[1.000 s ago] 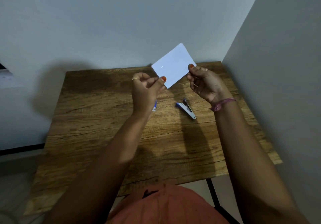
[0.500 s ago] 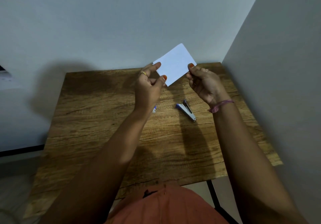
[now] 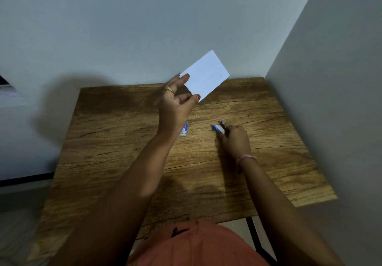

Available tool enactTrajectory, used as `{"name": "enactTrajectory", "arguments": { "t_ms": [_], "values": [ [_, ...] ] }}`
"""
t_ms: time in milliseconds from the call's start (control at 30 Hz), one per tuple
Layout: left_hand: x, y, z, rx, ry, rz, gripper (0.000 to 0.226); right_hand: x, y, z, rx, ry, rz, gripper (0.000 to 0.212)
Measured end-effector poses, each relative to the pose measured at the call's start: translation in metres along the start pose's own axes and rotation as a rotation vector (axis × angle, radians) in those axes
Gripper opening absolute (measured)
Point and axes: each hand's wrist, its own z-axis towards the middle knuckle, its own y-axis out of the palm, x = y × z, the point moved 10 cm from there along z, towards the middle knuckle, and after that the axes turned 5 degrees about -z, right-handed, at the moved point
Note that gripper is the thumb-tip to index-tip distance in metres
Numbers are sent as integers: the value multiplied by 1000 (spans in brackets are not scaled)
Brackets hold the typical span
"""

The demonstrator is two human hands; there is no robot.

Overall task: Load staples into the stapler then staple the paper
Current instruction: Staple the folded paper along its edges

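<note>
Presently: my left hand pinches the paper by one corner above the table, my right hand curls around the stapler there; risk, paper sagging or slipping before stapling.

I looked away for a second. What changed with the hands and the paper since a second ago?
The right hand let go of the paper and dropped to the stapler on the table. The left hand alone holds the paper up. The staple box stayed put.
</note>
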Motion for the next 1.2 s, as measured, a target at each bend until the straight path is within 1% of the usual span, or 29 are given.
{"name": "enactTrajectory", "arguments": {
  "t_ms": [33, 67, 133, 167, 233, 267, 300, 367, 433, 500, 600, 700, 867, 1133, 1200],
  "values": [
    [0, 0, 0, -11, -4, 0, 54, 4, -3, -1, 4, 27, 99, 36],
    [2, 1, -1, -25, -2, 0, 54, 8, -5, -4, -21, 89, 307, 30],
    [7, 3, -2, -48, 2, -16, 55, 4, -2, -14, -171, 212, 900, 19],
    [9, 4, -2, -55, 2, -30, 55, -7, -4, -21, -263, 227, 1150, 16],
    [14, 7, -3, -61, 3, -61, 55, -35, -19, -32, -429, 182, 1509, 17],
    [15, 9, -3, -64, 2, -74, 55, -48, -29, -38, -498, 144, 1642, 23],
    [17, 11, -3, -68, 1, -82, 54, -61, -40, -42, -550, 92, 1724, 28],
    [19, 17, -4, -86, 2, -91, 54, -81, -61, -48, -577, -41, 1731, 29],
    [22, 21, -6, -107, 3, -101, 53, -93, -76, -51, -542, -131, 1639, 27],
    [27, 26, -7, -125, 13, -104, 51, -97, -84, -50, -473, -173, 1527, 31],
    [33, 34, -9, -176, 50, -69, 52, -93, -91, -46, -341, -153, 1370, 36],
    [37, 40, -10, -230, 61, -17, 52, -91, -94, -43, -279, -119, 1316, 39],
    [35, 40, -9, -265, 52, 5, 53, -95, -90, -43, -335, -97, 1376, 38],
    [33, 40, -6, -252, 95, 77, 53, -94, -85, -42, -320, -50, 1404, 37],
    [31, 40, -5, -255, 98, 84, 53, -93, -84, -42, -310, -49, 1397, 34]
  ]
}}
